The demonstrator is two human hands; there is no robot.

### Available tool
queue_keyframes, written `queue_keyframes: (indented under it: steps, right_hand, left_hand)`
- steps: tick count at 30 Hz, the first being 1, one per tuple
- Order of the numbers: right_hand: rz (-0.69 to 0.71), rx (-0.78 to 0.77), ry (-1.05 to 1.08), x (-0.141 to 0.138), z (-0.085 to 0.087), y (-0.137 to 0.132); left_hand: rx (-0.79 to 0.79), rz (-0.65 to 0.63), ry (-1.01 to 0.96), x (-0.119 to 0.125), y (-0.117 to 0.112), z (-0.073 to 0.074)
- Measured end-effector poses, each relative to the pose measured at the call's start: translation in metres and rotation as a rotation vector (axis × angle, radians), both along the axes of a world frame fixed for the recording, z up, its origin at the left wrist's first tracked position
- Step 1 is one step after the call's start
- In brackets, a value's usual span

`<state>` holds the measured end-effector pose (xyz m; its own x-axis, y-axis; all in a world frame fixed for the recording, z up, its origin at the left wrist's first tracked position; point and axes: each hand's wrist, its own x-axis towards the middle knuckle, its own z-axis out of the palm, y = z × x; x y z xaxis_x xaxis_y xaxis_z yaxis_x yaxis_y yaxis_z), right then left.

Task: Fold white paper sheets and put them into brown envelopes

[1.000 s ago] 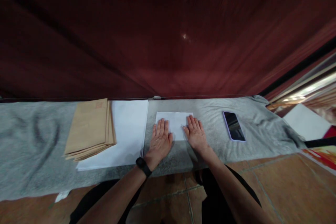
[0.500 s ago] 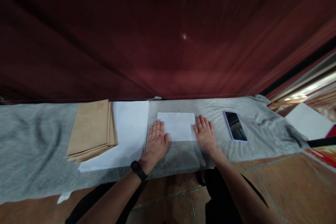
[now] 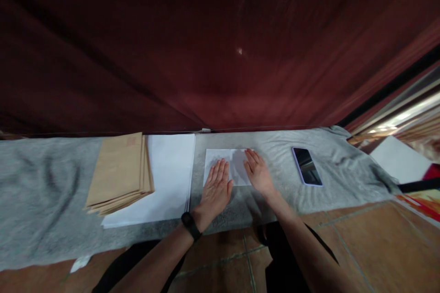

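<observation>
A folded sheet of white paper (image 3: 237,171) lies flat on the grey cloth in front of me, wider than it is deep. Over its left half rests my left hand (image 3: 217,187), palm down with the fingers stretched out. My right hand (image 3: 258,175) is at the paper's right end, its fingertips near the far right corner and its fingers extended. Neither hand grips anything. Part of the paper is hidden beneath both hands.
To the left, a stack of brown envelopes (image 3: 118,169) overlaps a pile of white sheets (image 3: 172,169). A phone (image 3: 308,167) in a purple case lies at the right on the grey cloth (image 3: 275,139). A dark red curtain (image 3: 220,55) hangs behind; floor tiles (image 3: 227,256) show below.
Both hands have moved inward from the paper's side edges onto the paper. The left went right, the right went left and slightly away from me. The paper stays in about the same place.
</observation>
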<state>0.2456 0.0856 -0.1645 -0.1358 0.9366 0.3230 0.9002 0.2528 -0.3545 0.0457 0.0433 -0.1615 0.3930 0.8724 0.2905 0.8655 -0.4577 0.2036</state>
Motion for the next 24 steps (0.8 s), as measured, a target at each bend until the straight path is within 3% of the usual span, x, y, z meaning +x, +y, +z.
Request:
queue_keyframes:
  steps: [5, 11, 24]
  right_hand:
    - [0.142, -0.087, -0.099, -0.032, -0.008, -0.007]
    - [0.084, -0.084, -0.219, -0.035, -0.012, -0.001]
    - [-0.082, -0.056, -0.235, -0.036, -0.014, 0.003]
  left_hand:
    - [-0.006, -0.029, 0.007, 0.011, 0.016, -0.007]
    - [-0.038, 0.000, 0.053, 0.013, 0.033, -0.012]
    - [-0.077, 0.118, 0.084, 0.010, 0.057, -0.014]
